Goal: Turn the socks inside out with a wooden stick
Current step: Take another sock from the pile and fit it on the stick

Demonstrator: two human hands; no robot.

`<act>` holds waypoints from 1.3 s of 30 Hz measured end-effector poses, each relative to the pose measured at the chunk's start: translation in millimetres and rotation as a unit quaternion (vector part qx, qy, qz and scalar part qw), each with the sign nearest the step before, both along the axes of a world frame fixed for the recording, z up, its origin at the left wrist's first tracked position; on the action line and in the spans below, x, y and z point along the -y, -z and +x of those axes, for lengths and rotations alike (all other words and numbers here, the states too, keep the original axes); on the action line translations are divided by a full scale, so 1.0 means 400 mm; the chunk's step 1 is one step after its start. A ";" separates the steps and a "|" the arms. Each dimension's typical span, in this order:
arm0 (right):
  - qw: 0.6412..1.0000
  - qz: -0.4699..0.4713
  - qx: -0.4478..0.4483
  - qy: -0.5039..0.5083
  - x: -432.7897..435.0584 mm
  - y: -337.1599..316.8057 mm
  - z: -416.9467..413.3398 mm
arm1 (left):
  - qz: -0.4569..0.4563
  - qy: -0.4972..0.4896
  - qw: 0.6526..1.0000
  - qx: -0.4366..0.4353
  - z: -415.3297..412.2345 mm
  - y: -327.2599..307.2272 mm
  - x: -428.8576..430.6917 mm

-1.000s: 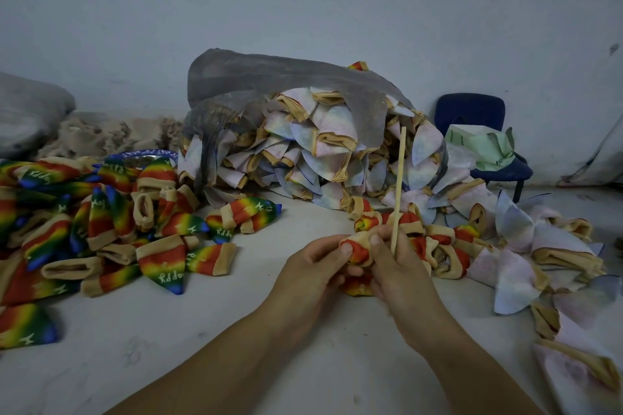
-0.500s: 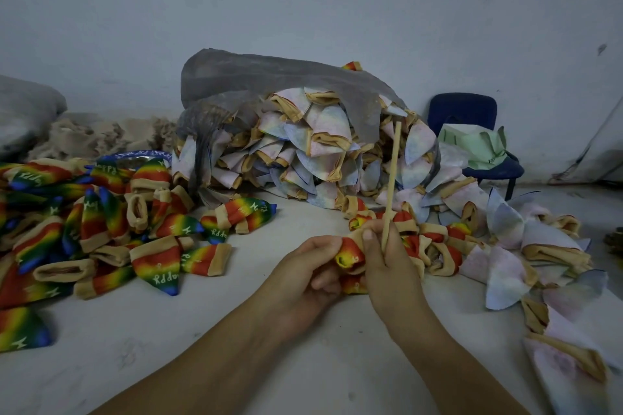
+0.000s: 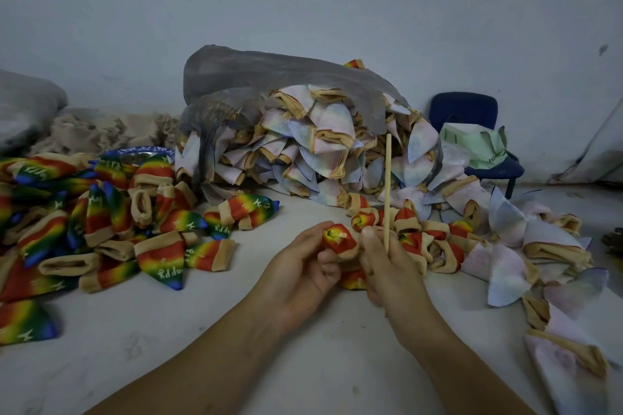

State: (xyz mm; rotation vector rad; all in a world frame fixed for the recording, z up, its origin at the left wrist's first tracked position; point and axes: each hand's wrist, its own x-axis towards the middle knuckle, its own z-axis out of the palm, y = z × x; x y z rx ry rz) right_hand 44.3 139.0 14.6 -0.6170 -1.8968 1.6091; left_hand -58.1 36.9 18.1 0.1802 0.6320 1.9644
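While my left hand grips a bunched rainbow sock near the pile of rolled socks, my right hand pinches the wooden stick upright just beside it; hands close together.

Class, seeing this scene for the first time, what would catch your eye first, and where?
The bright rainbow socks heaped at the left stand out first, then the grey plastic bag at the back centre spilling pale socks. In front, the left hand grips a bunched red sock while the right hand holds a wooden stick upright.
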 end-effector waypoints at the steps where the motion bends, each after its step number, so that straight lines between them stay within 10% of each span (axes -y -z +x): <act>1: 1.000 -0.006 0.003 -0.014 0.005 -0.002 0.001 | 0.007 -0.003 1.000 0.000 -0.001 0.001 0.000; 12: 0.978 -0.152 -0.080 -0.120 0.010 -0.026 0.015 | -0.031 -0.003 0.999 -0.017 0.005 -0.006 0.001; 24: 0.987 -0.125 -0.047 -0.087 0.020 -0.032 0.024 | -0.144 -0.067 0.861 -0.482 0.019 0.012 0.023; 30: 1.000 0.002 0.015 -0.022 0.021 -0.017 0.018 | -0.165 -0.108 0.893 -0.405 0.003 0.024 0.010; 39: 0.979 0.194 0.055 0.006 -0.038 0.009 0.046 | 0.000 -0.097 0.995 -0.019 -0.063 -0.033 -0.044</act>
